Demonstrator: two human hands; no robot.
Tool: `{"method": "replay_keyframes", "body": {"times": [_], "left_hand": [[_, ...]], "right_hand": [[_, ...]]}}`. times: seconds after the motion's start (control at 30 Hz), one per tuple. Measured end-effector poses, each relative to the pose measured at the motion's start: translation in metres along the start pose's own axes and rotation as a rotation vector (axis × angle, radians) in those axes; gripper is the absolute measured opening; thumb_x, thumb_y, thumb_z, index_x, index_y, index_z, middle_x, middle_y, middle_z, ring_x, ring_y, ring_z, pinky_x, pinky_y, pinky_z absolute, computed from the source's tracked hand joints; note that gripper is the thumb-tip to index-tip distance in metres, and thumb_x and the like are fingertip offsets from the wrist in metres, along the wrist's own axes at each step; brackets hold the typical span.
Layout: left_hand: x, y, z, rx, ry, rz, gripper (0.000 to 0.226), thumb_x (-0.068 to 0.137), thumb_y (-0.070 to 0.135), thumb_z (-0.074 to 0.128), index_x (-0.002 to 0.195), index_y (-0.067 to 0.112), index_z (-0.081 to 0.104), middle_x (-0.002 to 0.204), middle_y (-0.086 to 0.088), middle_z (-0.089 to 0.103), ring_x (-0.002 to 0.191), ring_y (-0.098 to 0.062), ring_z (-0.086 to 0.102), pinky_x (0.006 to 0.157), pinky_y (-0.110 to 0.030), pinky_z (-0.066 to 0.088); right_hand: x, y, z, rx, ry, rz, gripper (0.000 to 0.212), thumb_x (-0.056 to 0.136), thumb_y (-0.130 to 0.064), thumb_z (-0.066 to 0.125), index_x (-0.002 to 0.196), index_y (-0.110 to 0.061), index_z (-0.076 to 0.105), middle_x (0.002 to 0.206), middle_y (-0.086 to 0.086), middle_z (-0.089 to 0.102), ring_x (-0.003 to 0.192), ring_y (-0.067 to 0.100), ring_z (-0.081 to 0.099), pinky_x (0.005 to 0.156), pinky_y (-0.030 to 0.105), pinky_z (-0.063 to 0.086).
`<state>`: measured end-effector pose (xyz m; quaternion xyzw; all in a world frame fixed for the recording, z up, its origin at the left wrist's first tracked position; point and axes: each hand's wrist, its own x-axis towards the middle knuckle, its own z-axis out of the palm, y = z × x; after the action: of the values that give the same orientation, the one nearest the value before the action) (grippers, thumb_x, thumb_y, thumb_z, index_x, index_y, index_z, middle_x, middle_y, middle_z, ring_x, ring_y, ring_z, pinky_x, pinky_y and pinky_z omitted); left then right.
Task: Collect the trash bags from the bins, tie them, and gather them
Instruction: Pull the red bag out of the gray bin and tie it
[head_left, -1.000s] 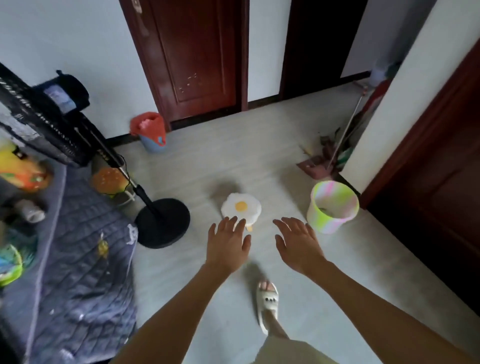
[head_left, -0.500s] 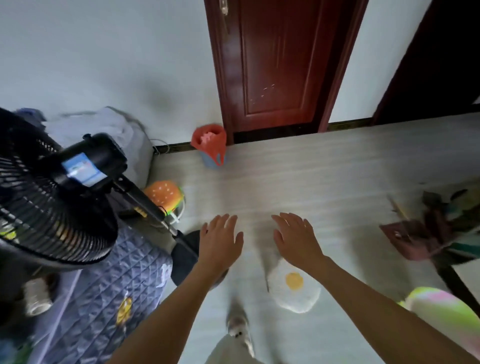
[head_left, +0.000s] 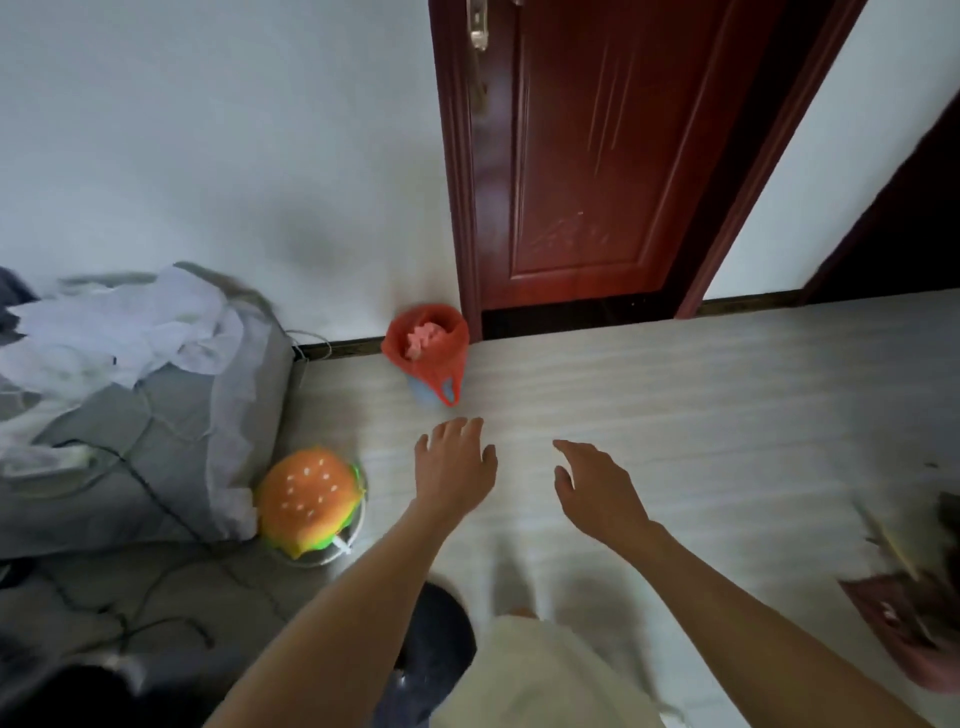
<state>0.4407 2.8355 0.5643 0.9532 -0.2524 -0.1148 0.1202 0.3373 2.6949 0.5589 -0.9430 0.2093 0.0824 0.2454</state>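
A small blue bin (head_left: 423, 394) lined with a red trash bag (head_left: 426, 343) stands on the floor by the wall, just left of the dark red door (head_left: 587, 150). Pink crumpled trash shows inside the bag, and one bag handle hangs down the bin's front. My left hand (head_left: 454, 467) reaches out just below the bin, fingers straight and holding nothing. My right hand (head_left: 597, 486) is stretched out to the right of it, fingers relaxed and empty. Neither hand touches the bag.
A bed with grey and white bedding (head_left: 130, 405) fills the left. A burger-shaped cushion (head_left: 306, 499) lies on a stool beside it. A dark fan base (head_left: 436, 639) sits near my legs. A dustpan with sweepings (head_left: 909, 623) is at the right edge. Pale floor (head_left: 701, 405) stretches ahead.
I have moved closer to the red-bagged bin and it now sits just beyond my left hand. The fan head, egg cushion and pastel bin have dropped out of view.
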Motion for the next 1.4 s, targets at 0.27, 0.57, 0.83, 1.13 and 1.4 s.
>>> {"method": "replay_keyframes", "body": {"times": [0.27, 0.57, 0.83, 1.13, 1.4], "left_hand": [[0.217, -0.060, -0.044, 0.005, 0.063, -0.070, 0.040, 0.091, 0.029, 0.045, 0.129, 0.018, 0.045, 0.133, -0.003, 0.050, 0.121, -0.025, 0.046, 0.101, -0.037, 0.034], [0.408, -0.113, -0.088, -0.037, 0.017, -0.088, 0.037, 0.087, 0.026, 0.044, 0.124, 0.021, 0.049, 0.127, -0.003, 0.052, 0.119, -0.026, 0.046, 0.097, -0.039, 0.039], [0.595, -0.195, -0.060, 0.215, -0.210, 0.215, 0.043, 0.092, 0.027, 0.039, 0.135, 0.021, 0.038, 0.137, -0.003, 0.045, 0.123, -0.025, 0.044, 0.100, -0.038, 0.036], [0.737, -0.259, 0.036, 0.246, -0.322, 0.520, 0.044, 0.093, 0.028, 0.042, 0.136, 0.019, 0.037, 0.138, -0.005, 0.044, 0.126, -0.026, 0.042, 0.104, -0.042, 0.035], [0.817, -0.338, 0.243, 0.393, -0.278, 0.629, 0.055, 0.092, 0.024, 0.043, 0.144, 0.018, 0.024, 0.148, -0.007, 0.031, 0.137, -0.024, 0.029, 0.110, -0.041, 0.032]], "right_hand": [[0.242, -0.021, -0.045, 0.102, -0.059, -0.016, 0.044, 0.097, -0.023, 0.033, 0.140, -0.016, 0.031, 0.139, 0.009, 0.042, 0.124, 0.026, 0.044, 0.101, 0.039, 0.036], [0.437, -0.064, -0.064, 0.202, -0.087, 0.062, 0.043, 0.096, -0.022, 0.035, 0.138, -0.016, 0.033, 0.137, 0.011, 0.044, 0.125, 0.027, 0.045, 0.103, 0.042, 0.039], [0.574, -0.088, 0.002, 0.280, -0.022, 0.380, 0.043, 0.096, -0.020, 0.036, 0.139, -0.014, 0.031, 0.134, 0.014, 0.046, 0.123, 0.028, 0.046, 0.101, 0.042, 0.042], [0.667, -0.092, 0.126, 0.377, 0.069, 0.718, 0.042, 0.095, -0.017, 0.036, 0.137, -0.016, 0.035, 0.133, 0.013, 0.047, 0.122, 0.028, 0.045, 0.098, 0.041, 0.040], [0.767, -0.020, 0.306, 0.375, 0.163, 0.660, 0.048, 0.096, -0.023, 0.036, 0.142, -0.015, 0.023, 0.139, 0.010, 0.037, 0.124, 0.028, 0.040, 0.096, 0.040, 0.041]]}}
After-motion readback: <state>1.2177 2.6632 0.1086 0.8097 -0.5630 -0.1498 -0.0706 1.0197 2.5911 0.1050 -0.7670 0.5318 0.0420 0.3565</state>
